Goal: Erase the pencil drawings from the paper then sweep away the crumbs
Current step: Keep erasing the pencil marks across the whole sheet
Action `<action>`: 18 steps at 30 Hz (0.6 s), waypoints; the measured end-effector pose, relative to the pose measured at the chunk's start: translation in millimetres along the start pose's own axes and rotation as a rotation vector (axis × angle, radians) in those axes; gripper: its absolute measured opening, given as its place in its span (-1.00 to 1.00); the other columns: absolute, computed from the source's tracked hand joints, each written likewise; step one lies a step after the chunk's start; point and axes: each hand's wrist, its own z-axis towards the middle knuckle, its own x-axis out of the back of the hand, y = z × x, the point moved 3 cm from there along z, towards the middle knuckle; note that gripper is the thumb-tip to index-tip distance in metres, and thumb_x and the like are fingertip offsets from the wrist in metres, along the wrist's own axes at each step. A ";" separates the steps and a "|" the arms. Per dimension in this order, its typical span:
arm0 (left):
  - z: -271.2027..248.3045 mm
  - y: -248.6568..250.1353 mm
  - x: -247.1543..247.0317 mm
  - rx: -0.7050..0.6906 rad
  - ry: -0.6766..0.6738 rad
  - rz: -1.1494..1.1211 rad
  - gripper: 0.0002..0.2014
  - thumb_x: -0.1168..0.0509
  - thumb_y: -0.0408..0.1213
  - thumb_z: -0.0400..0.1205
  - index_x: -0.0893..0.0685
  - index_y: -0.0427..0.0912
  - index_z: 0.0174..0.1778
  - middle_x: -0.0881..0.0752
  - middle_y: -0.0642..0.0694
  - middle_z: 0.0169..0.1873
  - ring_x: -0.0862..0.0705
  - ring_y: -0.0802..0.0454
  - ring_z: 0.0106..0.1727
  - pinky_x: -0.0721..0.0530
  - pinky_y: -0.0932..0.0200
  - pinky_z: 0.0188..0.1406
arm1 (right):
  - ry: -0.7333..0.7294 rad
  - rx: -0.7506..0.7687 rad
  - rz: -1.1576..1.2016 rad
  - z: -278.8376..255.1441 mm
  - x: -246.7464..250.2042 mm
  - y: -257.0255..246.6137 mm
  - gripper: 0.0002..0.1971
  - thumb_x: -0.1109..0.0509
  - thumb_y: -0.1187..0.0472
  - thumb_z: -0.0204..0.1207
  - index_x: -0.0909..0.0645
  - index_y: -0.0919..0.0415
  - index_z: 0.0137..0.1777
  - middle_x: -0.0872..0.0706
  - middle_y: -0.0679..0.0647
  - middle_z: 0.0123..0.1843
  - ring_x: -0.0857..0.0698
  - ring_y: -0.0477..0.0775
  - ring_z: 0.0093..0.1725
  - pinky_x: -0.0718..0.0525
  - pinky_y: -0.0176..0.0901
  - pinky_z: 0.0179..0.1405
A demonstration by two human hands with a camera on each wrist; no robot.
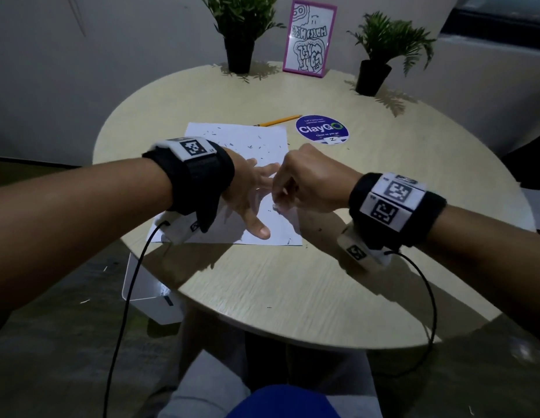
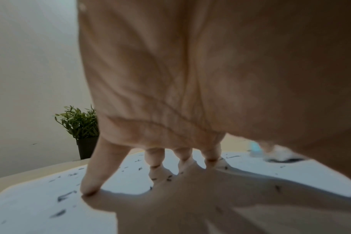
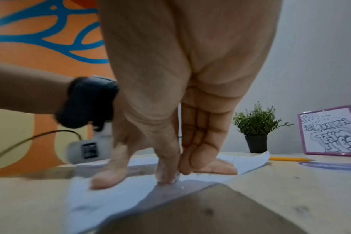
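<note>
Pinching eraser on paper: right hand; left hand flat, fingers spread, beside it.

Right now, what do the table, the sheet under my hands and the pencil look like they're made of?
Table: pale wood or a wood-look laminate, matte, with fine straight grain lines; which one I cannot tell.
Sheet: thin white paper, matte; its far corner curls up in the right wrist view.
Pencil: probably wood under glossy yellow paint, with a dark tip.
</note>
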 end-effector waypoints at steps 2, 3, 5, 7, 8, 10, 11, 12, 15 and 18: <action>1.4 -2.0 -1.6 0.008 0.003 -0.001 0.19 -0.36 0.50 0.32 0.36 0.39 0.65 0.46 0.21 0.67 0.34 -0.15 0.73 0.08 -0.45 0.65 | -0.047 0.028 0.028 -19.7 -5.0 -1.6 -0.80 -0.49 0.44 0.32 -0.86 0.14 -0.22 -0.80 -0.10 -0.33 -0.66 -0.25 -0.37 -0.52 -0.49 -0.31; 1.4 -2.5 -2.4 0.019 0.001 -0.004 0.22 -0.37 0.49 0.33 0.39 0.36 0.65 0.47 0.20 0.66 0.36 -0.14 0.73 0.09 -0.43 0.66 | -0.084 0.043 0.033 -30.5 -5.8 -4.1 -0.81 -0.50 0.42 0.32 -0.86 0.14 -0.22 -0.82 -0.11 -0.32 -0.63 -0.31 -0.39 -0.46 -0.58 -0.33; 2.7 -3.0 -3.1 0.030 0.002 -0.011 0.23 -0.38 0.47 0.34 0.43 0.32 0.65 0.48 0.19 0.66 0.37 -0.12 0.72 0.10 -0.41 0.67 | -0.152 0.052 0.036 -41.2 -4.4 -6.9 -0.87 -0.56 0.36 0.36 -0.87 0.12 -0.18 -0.85 -0.12 -0.27 -0.62 -0.40 -0.39 -0.44 -0.61 -0.33; 2.5 -1.4 -2.1 0.014 0.001 0.002 0.22 -0.37 0.48 0.34 0.40 0.34 0.65 0.47 0.19 0.66 0.36 -0.15 0.73 0.09 -0.44 0.66 | -0.147 0.047 0.033 -31.0 0.3 -5.6 -0.88 -0.60 0.32 0.38 -0.88 0.11 -0.13 -0.85 -0.12 -0.25 -0.66 -0.35 -0.35 -0.53 -0.55 -0.31; 1.7 -0.9 -0.9 0.000 0.002 0.011 0.20 -0.35 0.50 0.33 0.38 0.36 0.66 0.46 0.19 0.67 0.34 -0.16 0.73 0.07 -0.46 0.65 | -0.109 0.044 0.013 -20.4 3.1 -4.5 -0.86 -0.60 0.33 0.38 -0.89 0.11 -0.11 -0.86 -0.09 -0.23 -0.69 -0.27 -0.30 -0.62 -0.42 -0.27; -0.4 -1.2 0.1 -0.003 -0.003 0.009 0.14 -0.33 0.51 0.34 0.29 0.40 0.67 0.42 0.24 0.68 0.33 -0.13 0.74 0.03 -0.47 0.65 | -0.033 0.025 -0.039 -0.8 5.2 -4.5 -0.86 -0.59 0.32 0.41 -0.89 0.12 -0.08 -0.86 0.00 -0.20 -0.76 -0.09 -0.20 -0.66 -0.23 -0.21; -1.1 -1.8 -0.2 0.005 -0.004 0.005 0.12 -0.33 0.51 0.35 0.25 0.41 0.67 0.40 0.27 0.68 0.33 -0.10 0.74 0.01 -0.46 0.66 | -0.015 0.014 -0.057 3.9 4.3 -5.1 -0.89 -0.58 0.30 0.43 -0.88 0.13 -0.08 -0.86 0.02 -0.21 -0.77 -0.02 -0.17 -0.62 -0.22 -0.22; -1.6 -1.9 -0.4 0.010 -0.003 0.006 0.12 -0.33 0.51 0.35 0.23 0.41 0.68 0.39 0.27 0.68 0.33 -0.09 0.74 0.01 -0.44 0.66 | -0.013 0.014 -0.070 3.8 2.2 -6.4 -0.91 -0.57 0.30 0.44 -0.88 0.14 -0.10 -0.85 0.03 -0.22 -0.77 0.01 -0.17 -0.60 -0.21 -0.22; -1.8 -0.7 -1.7 0.022 0.004 0.001 0.18 -0.35 0.49 0.35 0.33 0.35 0.68 0.45 0.20 0.67 0.35 -0.12 0.73 0.07 -0.42 0.67 | -0.083 0.082 -0.031 -21.6 -5.9 -16.0 -0.92 -0.53 0.31 0.36 -0.84 0.14 -0.24 -0.82 -0.02 -0.31 -0.71 -0.04 -0.30 -0.62 -0.18 -0.25; -3.3 1.5 -1.4 0.027 0.002 -0.008 0.20 -0.37 0.44 0.38 0.38 0.30 0.67 0.48 0.14 0.67 0.37 -0.14 0.72 0.11 -0.41 0.66 | -0.185 0.100 0.003 -36.3 -5.9 -21.3 -0.92 -0.57 0.30 0.38 -0.85 0.10 -0.22 -0.80 -0.16 -0.32 -0.65 -0.18 -0.36 -0.61 -0.33 -0.28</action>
